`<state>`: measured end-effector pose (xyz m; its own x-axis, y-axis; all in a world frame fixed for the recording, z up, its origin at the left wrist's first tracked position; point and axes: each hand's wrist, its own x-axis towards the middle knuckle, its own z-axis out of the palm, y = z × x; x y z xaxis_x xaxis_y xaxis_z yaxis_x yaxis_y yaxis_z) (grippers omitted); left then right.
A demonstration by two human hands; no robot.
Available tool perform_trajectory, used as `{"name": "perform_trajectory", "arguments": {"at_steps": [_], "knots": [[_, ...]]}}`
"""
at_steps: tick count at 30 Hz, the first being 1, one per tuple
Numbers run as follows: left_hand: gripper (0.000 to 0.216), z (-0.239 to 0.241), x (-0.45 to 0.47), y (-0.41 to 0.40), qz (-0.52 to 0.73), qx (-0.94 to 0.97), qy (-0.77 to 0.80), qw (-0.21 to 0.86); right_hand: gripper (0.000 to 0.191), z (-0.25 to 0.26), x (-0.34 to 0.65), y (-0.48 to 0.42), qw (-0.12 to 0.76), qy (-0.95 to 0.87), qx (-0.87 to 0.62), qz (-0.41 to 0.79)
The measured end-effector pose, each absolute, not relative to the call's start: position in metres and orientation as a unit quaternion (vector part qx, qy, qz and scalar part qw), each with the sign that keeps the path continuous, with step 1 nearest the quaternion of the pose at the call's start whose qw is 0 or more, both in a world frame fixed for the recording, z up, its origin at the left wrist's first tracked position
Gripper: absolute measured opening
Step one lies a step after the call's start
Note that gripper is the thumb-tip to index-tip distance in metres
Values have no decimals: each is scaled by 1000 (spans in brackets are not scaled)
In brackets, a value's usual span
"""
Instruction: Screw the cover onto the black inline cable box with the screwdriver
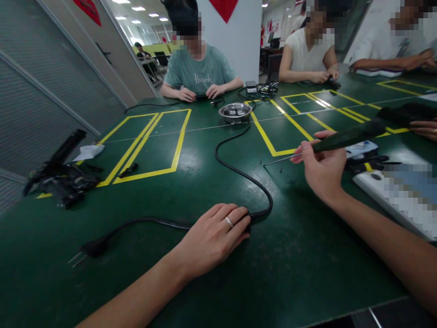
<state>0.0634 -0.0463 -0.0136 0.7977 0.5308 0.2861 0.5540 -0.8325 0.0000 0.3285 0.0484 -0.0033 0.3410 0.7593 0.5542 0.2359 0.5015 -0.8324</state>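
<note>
My left hand, wearing a ring, lies palm down on the green table over a black power cord, fingers together and pressing on it. The cord ends in a two-pin plug at the lower left and winds away towards a metal bowl. My right hand is closed around a long dark screwdriver, whose thin metal shaft points left and down to the table. Tiny dark screws lie near its tip.
A heap of black plastic parts and a white scrap sit at the left edge. Yellow tape rectangles mark the table. A white device lies at the right. Three people sit across, hands on small black items.
</note>
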Motion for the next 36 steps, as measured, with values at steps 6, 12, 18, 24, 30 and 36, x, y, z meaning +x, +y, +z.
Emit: {"name": "perform_trajectory", "arguments": {"at_steps": [6,12,18,24,30,36], "knots": [[27,-10,60,-45,-114,-950,-290,31,27,-10,326,49,668,-550,-457,205],[30,-14,56,-40,-109,-940,-323,21,24,-6,323,45,696,-532,-437,206],[31,-18,54,-36,-131,-927,-350,-6,17,1,318,40,736,-463,-410,276],[32,-22,53,-33,-144,-909,-392,-8,14,0,310,29,705,-417,-417,394],[32,-24,51,-31,-157,-907,-390,-8,12,1,308,24,695,-415,-412,418],[31,-24,52,-32,-161,-906,-391,-5,10,4,311,26,712,-403,-398,414]]}}
